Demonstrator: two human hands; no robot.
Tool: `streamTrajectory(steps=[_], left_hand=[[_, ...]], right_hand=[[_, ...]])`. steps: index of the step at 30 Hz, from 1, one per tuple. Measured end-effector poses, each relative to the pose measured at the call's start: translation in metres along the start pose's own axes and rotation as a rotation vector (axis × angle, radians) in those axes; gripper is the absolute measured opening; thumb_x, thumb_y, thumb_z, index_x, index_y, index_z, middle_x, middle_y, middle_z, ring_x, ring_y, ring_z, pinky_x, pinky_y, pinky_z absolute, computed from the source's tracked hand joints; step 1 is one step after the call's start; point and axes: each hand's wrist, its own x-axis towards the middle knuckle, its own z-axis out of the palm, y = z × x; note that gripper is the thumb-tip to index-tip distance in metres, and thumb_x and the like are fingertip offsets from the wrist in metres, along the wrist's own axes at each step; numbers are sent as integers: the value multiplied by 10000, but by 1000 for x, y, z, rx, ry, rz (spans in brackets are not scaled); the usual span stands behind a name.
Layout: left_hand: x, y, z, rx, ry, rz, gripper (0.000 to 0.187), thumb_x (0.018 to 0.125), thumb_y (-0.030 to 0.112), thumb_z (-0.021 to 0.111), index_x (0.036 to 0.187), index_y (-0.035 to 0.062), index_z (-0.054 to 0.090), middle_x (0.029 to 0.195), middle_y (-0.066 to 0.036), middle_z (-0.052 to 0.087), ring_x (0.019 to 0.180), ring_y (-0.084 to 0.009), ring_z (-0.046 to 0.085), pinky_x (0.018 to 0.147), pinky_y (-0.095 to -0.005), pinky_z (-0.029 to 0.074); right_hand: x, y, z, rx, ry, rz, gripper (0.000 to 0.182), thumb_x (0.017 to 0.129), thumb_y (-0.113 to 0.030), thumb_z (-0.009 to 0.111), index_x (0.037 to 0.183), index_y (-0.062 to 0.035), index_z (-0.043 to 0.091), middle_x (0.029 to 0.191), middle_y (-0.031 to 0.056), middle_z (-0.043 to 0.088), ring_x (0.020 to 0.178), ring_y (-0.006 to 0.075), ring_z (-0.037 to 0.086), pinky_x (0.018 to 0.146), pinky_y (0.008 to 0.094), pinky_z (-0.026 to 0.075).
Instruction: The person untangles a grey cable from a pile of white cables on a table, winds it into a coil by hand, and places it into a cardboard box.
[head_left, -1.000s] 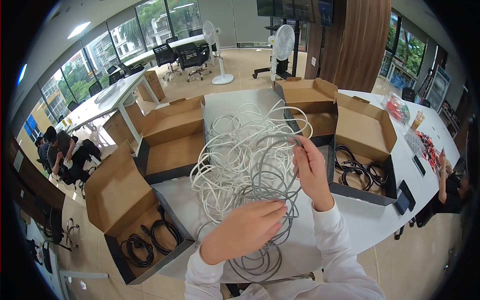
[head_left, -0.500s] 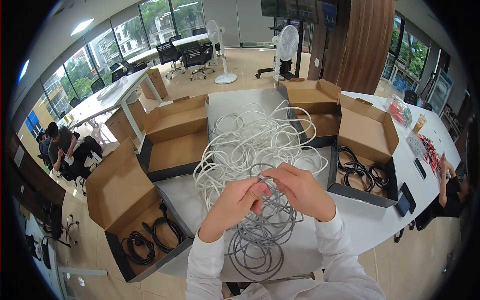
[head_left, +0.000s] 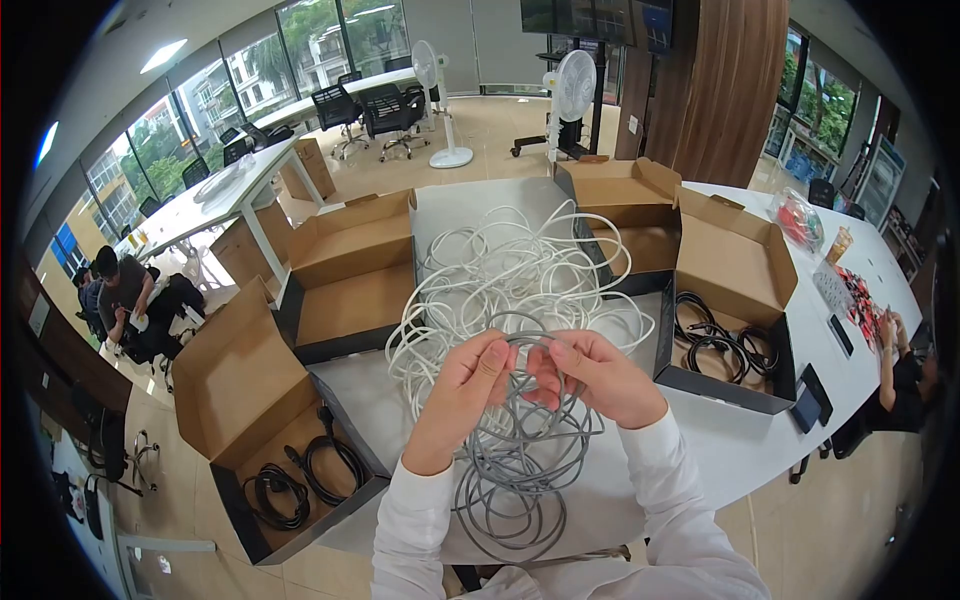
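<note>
A loose, looped grey cable (head_left: 520, 467) lies on the table near its front edge, its upper loops raised between my hands. My left hand (head_left: 468, 385) pinches a strand of it between thumb and fingers. On the right, my right hand (head_left: 600, 375) grips the same cable with thumb and forefinger, the other fingers curled. The two hands are a short gap apart. Just beyond them spreads a big tangle of white cable (head_left: 510, 265), partly behind the grey loops. The cable's ends cannot be made out.
Open cardboard boxes surround the cables: the front left box (head_left: 300, 470) and right box (head_left: 725, 340) hold coiled black cables, while the back left box (head_left: 355, 290) shows a bare bottom. Phones (head_left: 812, 398) and a plastic bag (head_left: 797, 222) lie on the right. Other people sit at both sides.
My hands have drawn slightly apart. My left hand has turned upright and my right hand has dropped a little, with the grey cable strand now stretched between them.
</note>
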Motion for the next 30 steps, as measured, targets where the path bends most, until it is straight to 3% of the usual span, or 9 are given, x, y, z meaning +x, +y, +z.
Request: streamTrajectory(steps=[3,6,10,16,19,21,24,27,30], left_hand=[[0,-1,2,148,104,82,368,1029,367,504,855,44,534,609,76,330,526,-33,267,481,-220,224],[-4,5,-2,213,106,103,345,1037,338,500,836,63,551,625,72,390,546,-18,333,487,-202,260],[-8,17,-8,222,38,-19,363,1036,332,504,794,63,539,627,76,383,547,-20,329,485,-204,254],[-13,16,-3,186,-171,-142,415,1056,349,441,749,72,477,627,76,359,553,-36,294,495,-222,245],[-10,11,1,179,-263,-183,450,1064,380,391,727,85,434,623,73,327,558,-45,275,503,-234,235],[-7,4,11,272,-298,-149,467,1065,397,363,704,102,397,617,74,278,566,-52,254,517,-240,215],[-3,-5,19,126,-375,-141,448,1063,389,373,837,55,568,615,72,320,551,-42,270,501,-236,241],[-5,7,27,123,-374,-225,438,1059,396,385,916,42,600,608,74,313,555,-41,274,515,-226,249],[0,2,19,89,-457,-242,418,1050,405,412,842,66,538,615,71,321,567,-55,284,515,-230,234]], right_hand=[[-3,-4,2,149,-87,71,396,1004,-416,529,906,-33,562,750,0,484,674,147,529,641,307,481],[-5,-6,-4,185,-95,80,407,1001,-427,531,910,-32,564,745,-18,441,649,124,457,600,283,417],[-11,-14,-7,54,6,93,413,1007,-413,527,915,-15,586,712,-42,400,605,85,360,563,246,331],[-20,-22,-6,-66,96,30,379,1016,-349,533,917,5,624,625,-75,350,549,63,299,532,225,263],[-21,-24,-12,-83,102,32,255,1013,-258,555,935,-33,647,654,-89,432,566,25,301,521,205,257],[-21,-30,-12,-96,182,17,190,996,-210,573,928,-38,617,637,-87,403,543,25,288,504,212,234],[-23,-35,-10,-122,255,-16,62,952,-114,592,983,-63,573,636,-92,392,530,16,279,492,210,213],[-25,-35,-9,-162,280,-53,177,908,-47,596,1066,-87,528,651,-100,397,537,10,285,496,205,214],[-24,-36,-8,-198,287,-62,244,884,-30,598,1099,-94,503,666,-101,404,551,10,298,505,199,222]])
